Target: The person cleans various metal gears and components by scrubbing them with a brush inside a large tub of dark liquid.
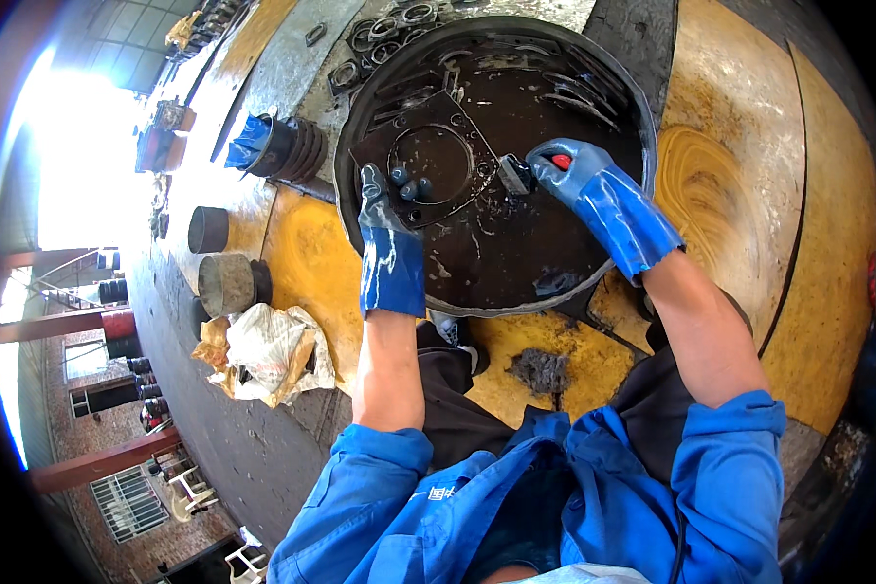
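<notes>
A wide round tub [642, 117] of dark, oily liquid stands in front of me. My left hand [384, 209], in a blue rubber glove, grips the near left side of a dark, oily metal plate [445, 107]. This plate has a large round hole and small bolt holes; my gloved fingertips show through the large hole. At the plate's right corner, my right hand [579, 175], gloved likewise, is closed round the red handle of a brush [516, 175]. The brush's dark, flat head is against or just beside that corner; contact is hard to tell.
More dark metal parts [589, 92] lie along the tub's far inner wall. Ring-shaped parts [384, 39] sit beyond it. Left are a dark bucket [280, 146], metal cylinders [229, 284] and a crumpled white bag [273, 350]. A dark clump [540, 372] lies on the yellow floor sheet.
</notes>
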`<state>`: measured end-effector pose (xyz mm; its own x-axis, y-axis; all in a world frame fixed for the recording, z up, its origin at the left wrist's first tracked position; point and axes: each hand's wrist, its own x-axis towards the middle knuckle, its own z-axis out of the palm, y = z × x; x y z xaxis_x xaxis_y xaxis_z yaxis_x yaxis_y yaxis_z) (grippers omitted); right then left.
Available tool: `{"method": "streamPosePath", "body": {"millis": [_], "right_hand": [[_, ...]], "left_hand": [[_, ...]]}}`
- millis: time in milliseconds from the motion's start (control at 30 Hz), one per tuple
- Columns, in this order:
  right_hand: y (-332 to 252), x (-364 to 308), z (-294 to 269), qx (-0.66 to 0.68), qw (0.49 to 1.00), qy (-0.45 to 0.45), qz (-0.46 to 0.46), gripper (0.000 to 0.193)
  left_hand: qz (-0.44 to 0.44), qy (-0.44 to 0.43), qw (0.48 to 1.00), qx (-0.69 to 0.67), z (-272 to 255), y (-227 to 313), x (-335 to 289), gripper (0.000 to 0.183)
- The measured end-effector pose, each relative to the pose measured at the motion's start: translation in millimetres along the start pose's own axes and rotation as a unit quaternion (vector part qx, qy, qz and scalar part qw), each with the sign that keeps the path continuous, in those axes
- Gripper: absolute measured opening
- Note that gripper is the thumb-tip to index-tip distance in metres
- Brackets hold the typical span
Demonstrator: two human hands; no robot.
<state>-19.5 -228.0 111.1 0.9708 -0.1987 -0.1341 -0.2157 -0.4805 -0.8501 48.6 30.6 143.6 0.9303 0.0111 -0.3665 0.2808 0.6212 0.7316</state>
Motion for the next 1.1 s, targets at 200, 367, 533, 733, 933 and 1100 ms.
{"method": "streamPosePath", "body": {"millis": [200, 367, 533, 733, 933, 1100], "right_hand": [[-5.5, -4.2, -5.7, 0.012, 1.0, -0.012, 0.017, 0.025], [-6.0, -5.9, -8.3, 0.018, 0.999, 0.01, 0.025, 0.025], [-3.8, -5.2, -9.9, 0.028, 0.999, 0.029, 0.024, 0.024], [-4.5, -5.8, -14.0, 0.051, 0.996, 0.062, 0.036, 0.023], [-4.7, -4.2, -16.4, 0.078, 0.994, 0.064, 0.043, 0.023], [-1.3, -3.0, -16.3, 0.074, 0.992, 0.103, 0.019, 0.022]], "left_hand": [[-0.012, 0.006, 0.999, -0.041, 0.6, -0.5, -7.3, 0.035], [-0.012, 0.008, 0.998, -0.055, 0.2, -0.9, -10.2, 0.035], [-0.015, 0.004, 0.998, -0.069, 3.1, -2.8, -9.3, 0.034], [-0.016, 0.007, 0.997, -0.074, 4.7, -4.4, -12.1, 0.033], [-0.01, 0.004, 0.997, -0.074, 7.8, -6.1, -11.5, 0.033], [-0.015, 0.016, 0.998, -0.055, 3.7, -9.4, -10.8, 0.033]]}}
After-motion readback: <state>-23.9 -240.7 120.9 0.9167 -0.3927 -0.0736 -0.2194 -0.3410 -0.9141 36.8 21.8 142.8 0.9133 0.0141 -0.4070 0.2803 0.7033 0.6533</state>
